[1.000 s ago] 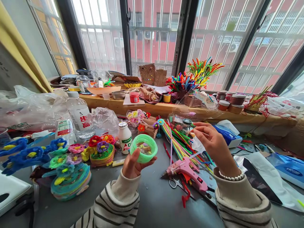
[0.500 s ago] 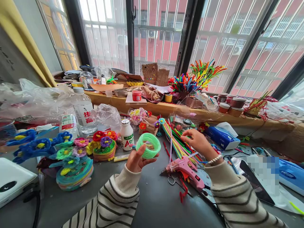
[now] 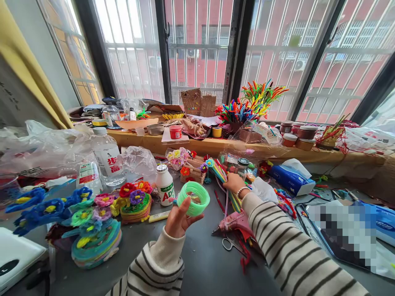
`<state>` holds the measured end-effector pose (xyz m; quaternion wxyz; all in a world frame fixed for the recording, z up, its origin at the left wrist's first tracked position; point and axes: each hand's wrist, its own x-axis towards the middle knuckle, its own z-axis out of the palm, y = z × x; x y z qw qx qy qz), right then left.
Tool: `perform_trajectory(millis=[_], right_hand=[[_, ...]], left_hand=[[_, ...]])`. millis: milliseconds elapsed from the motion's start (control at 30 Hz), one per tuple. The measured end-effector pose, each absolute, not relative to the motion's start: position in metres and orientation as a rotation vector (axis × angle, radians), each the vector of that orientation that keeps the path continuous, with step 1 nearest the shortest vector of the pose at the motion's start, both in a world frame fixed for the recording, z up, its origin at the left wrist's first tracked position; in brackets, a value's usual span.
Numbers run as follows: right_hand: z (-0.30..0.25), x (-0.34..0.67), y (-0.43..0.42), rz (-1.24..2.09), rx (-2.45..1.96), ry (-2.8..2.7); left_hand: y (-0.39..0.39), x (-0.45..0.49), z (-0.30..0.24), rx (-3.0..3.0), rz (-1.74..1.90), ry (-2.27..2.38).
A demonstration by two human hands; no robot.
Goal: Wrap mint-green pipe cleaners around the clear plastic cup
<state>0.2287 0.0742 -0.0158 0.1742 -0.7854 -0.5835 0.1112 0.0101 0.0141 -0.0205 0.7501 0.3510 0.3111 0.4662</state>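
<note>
My left hand (image 3: 179, 220) is raised over the grey table (image 3: 200, 263) and closed on a light green coiled ring (image 3: 194, 198) made of pipe cleaner. My right hand (image 3: 233, 183) has reached forward onto the bundle of coloured pipe cleaners (image 3: 222, 174), fingers curled down around some of them. A pink glue gun (image 3: 236, 221) lies under my right forearm, with scissors (image 3: 232, 244) just in front of it. Both sleeves are cream with dark stripes.
Pipe-cleaner flowers and stacked coils (image 3: 92, 222) sit at the left, beside a small white bottle (image 3: 164, 184) and a water bottle (image 3: 108, 156). A blue tissue pack (image 3: 288, 177) lies right. The wooden sill (image 3: 216, 144) holds jars, tape and upright pipe cleaners (image 3: 249, 102).
My right hand moved from mid-air down and forward onto the pipe cleaner bundle. The left hand kept holding the green ring, nearly still.
</note>
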Motion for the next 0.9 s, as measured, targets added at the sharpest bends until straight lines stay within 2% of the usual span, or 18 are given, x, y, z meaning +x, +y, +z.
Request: perform_trajectory(millis=[400, 900], right_hand=[[0.005, 0.253, 0.044, 0.794, -1.676, -1.383], [0.012, 0.238, 0.035, 0.614, -1.577, -1.463]], left_hand=[[0.009, 0.019, -0.017, 0.734, 1.119, 0.480], [0.037, 0.084, 0.022, 0.980, 0.955, 0.158]])
